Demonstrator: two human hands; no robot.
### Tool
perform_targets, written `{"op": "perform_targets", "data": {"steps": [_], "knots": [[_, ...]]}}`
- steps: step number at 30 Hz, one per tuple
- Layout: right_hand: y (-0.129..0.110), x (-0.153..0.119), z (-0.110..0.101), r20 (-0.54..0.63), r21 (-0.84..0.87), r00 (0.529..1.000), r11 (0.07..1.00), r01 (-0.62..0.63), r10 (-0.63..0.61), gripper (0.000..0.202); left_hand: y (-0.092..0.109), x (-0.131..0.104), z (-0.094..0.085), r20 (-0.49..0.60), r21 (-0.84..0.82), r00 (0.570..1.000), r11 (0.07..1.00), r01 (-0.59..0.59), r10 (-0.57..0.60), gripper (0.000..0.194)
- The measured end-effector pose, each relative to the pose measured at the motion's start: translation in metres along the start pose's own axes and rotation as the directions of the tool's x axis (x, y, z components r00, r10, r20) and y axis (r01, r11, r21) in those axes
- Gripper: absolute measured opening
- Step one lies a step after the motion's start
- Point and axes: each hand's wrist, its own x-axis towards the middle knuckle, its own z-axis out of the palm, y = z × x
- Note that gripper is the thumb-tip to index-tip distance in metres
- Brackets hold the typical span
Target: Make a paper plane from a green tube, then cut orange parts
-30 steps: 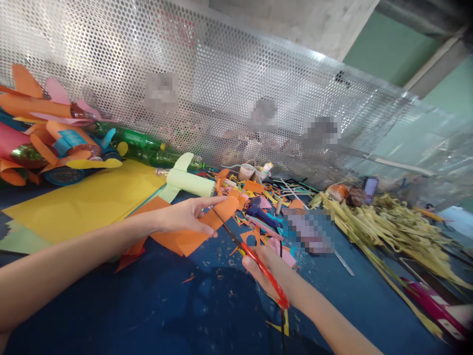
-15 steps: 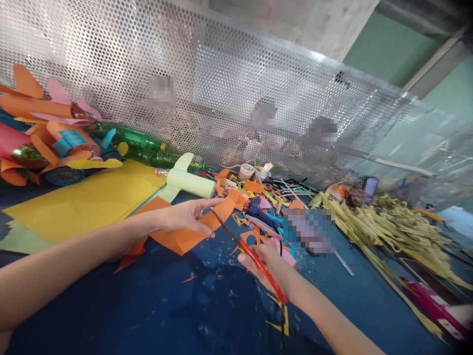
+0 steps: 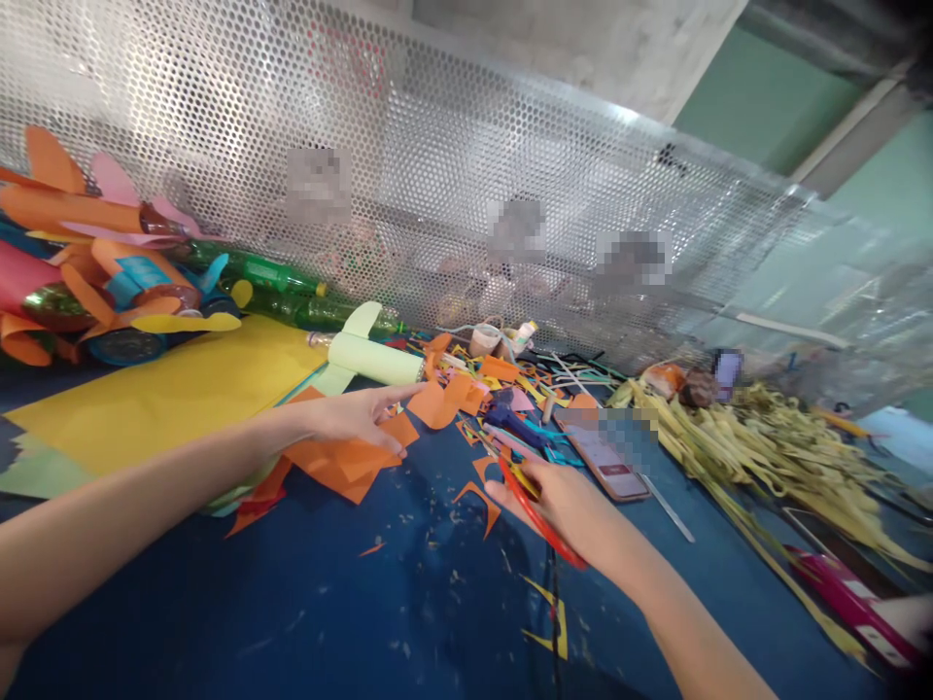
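Observation:
My left hand [image 3: 357, 425] rests over the orange paper [image 3: 357, 476], index finger stretched out and thumb apart from it, touching the paper. Just beyond its fingertips a rounded orange paper piece [image 3: 435, 403] lies on the table. My right hand [image 3: 572, 501] is closed around red-handled scissors [image 3: 543, 523], low over the table. The scissors' blades are mostly hidden among scraps and behind the fingers. Beside my right hand lies a phone [image 3: 616, 476]. A pale green paper-wrapped bottle with fins [image 3: 375, 358] is beyond my left hand.
Paper-covered bottles [image 3: 94, 209] pile up at the left, near yellow paper sheets [image 3: 167, 399]. Scraps and a dark blue glue gun [image 3: 514, 423] lie mid-table. Dried yellowish strips [image 3: 773, 437] spread at right. A perforated metal screen [image 3: 452, 165] rises behind, with people beyond it.
My right hand has moved the scissors away from the orange paper, toward the right. The rounded orange piece now lies apart from my left hand, which has drawn back slightly left.

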Motion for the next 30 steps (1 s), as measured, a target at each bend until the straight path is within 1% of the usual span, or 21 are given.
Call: {"op": "perform_targets", "data": {"steps": [2, 4, 6, 7, 9, 10, 11, 12, 13, 14, 15, 16, 17, 18, 19, 21, 23, 24, 25, 28, 30], "knots": [[0.007, 0.003, 0.005, 0.021, -0.106, 0.995, 0.990, -0.097, 0.099, 0.041, 0.001, -0.002, -0.002, 0.025, 0.057, 0.999, 0.998, 0.020, -0.021, 0.092], [0.014, 0.005, 0.011, 0.041, -0.189, 0.990, 0.974, -0.128, 0.138, 0.034, 0.004, -0.004, -0.003, 0.068, 0.110, 0.996, 0.993, 0.043, -0.050, 0.091], [0.018, 0.006, 0.015, 0.037, -0.241, 0.989, 0.962, -0.129, 0.142, 0.029, 0.010, -0.007, -0.001, 0.122, 0.160, 0.990, 0.986, 0.048, -0.069, 0.090], [0.018, 0.006, 0.016, 0.007, -0.251, 0.990, 0.959, -0.131, 0.138, 0.029, 0.013, -0.009, 0.001, 0.147, 0.189, 0.986, 0.981, 0.046, -0.075, 0.090], [0.014, 0.005, 0.015, -0.131, -0.205, 0.985, 0.969, -0.135, 0.110, 0.029, 0.022, -0.011, 0.007, 0.209, 0.251, 0.973, 0.967, 0.039, -0.094, 0.089], [0.010, 0.005, 0.015, -0.211, -0.121, 0.974, 0.986, -0.113, 0.086, 0.029, 0.026, -0.012, 0.011, 0.245, 0.276, 0.964, 0.961, 0.031, -0.101, 0.088], [0.005, 0.005, 0.015, -0.272, 0.007, 0.961, 0.998, -0.058, 0.057, 0.030, 0.030, -0.013, 0.015, 0.289, 0.294, 0.951, 0.956, 0.019, -0.107, 0.087], [0.000, 0.005, 0.015, -0.296, 0.168, 0.955, 0.985, 0.027, 0.024, 0.032, 0.034, -0.014, 0.020, 0.320, 0.297, 0.942, 0.955, -0.002, -0.097, 0.085], [-0.006, 0.005, 0.017, -0.279, 0.348, 0.960, 0.929, 0.124, -0.023, 0.035, 0.037, -0.014, 0.024, 0.361, 0.298, 0.928, 0.954, -0.021, -0.092, 0.084], [-0.011, 0.005, 0.020, -0.230, 0.508, 0.969, 0.839, 0.196, -0.087, 0.038, 0.039, -0.015, 0.029, 0.399, 0.298, 0.912, 0.954, -0.032, -0.094, 0.084], [-0.015, 0.005, 0.023, -0.172, 0.630, 0.974, 0.744, 0.223, -0.147, 0.038, 0.041, -0.015, 0.032, 0.430, 0.305, 0.897, 0.952, -0.035, -0.105, 0.084], [-0.019, 0.006, 0.027, -0.126, 0.707, 0.974, 0.671, 0.220, -0.187, 0.036, 0.043, -0.016, 0.035, 0.457, 0.321, 0.881, 0.947, -0.034, -0.123, 0.084], [-0.021, 0.007, 0.031, -0.093, 0.750, 0.974, 0.629, 0.205, -0.206, 0.031, 0.045, -0.016, 0.037, 0.470, 0.342, 0.871, 0.939, -0.030, -0.143, 0.084], [-0.021, 0.008, 0.035, -0.078, 0.768, 0.976, 0.612, 0.189, -0.203, 0.025, 0.046, -0.017, 0.037, 0.468, 0.369, 0.869, 0.929, -0.029, -0.159, 0.083], [-0.021, 0.009, 0.038, -0.076, 0.769, 0.979, 0.613, 0.179, -0.190, 0.021, 0.046, -0.017, 0.036, 0.456, 0.400, 0.874, 0.916, -0.030, -0.171, 0.083], [-0.016, 0.012, 0.044, -0.091, 0.748, 0.983, 0.641, 0.172, -0.159, 0.017, 0.045, -0.017, 0.030, 0.377, 0.480, 0.909, 0.877, -0.028, -0.177, 0.081], [-0.011, 0.016, 0.047, -0.106, 0.707, 0.984, 0.684, 0.177, -0.145, 0.018, 0.040, -0.015, 0.016, 0.222, 0.591, 0.962, 0.807, 0.000, -0.162, 0.075], [-0.009, 0.017, 0.048, -0.116, 0.680, 0.983, 0.710, 0.182, -0.140, 0.018, 0.037, -0.015, 0.007, 0.124, 0.652, 0.982, 0.758, 0.028, -0.143, 0.070], [-0.007, 0.019, 0.048, -0.129, 0.651, 0.982, 0.736, 0.188, -0.136, 0.017, 0.032, -0.014, -0.003, 0.037, 0.711, 0.991, 0.700, 0.065, -0.130, 0.062], [-0.003, 0.021, 0.047, -0.184, 0.563, 0.974, 0.797, 0.217, -0.135, 0.017, 0.019, -0.016, -0.039, -0.168, 0.807, 0.983, 0.561, 0.182, -0.078, 0.035], [-0.003, 0.022, 0.047, -0.230, 0.514, 0.962, 0.822, 0.247, -0.146, 0.019, 0.012, -0.020, -0.062, -0.276, 0.813, 0.960, 0.522, 0.257, -0.043, 0.027]]}}
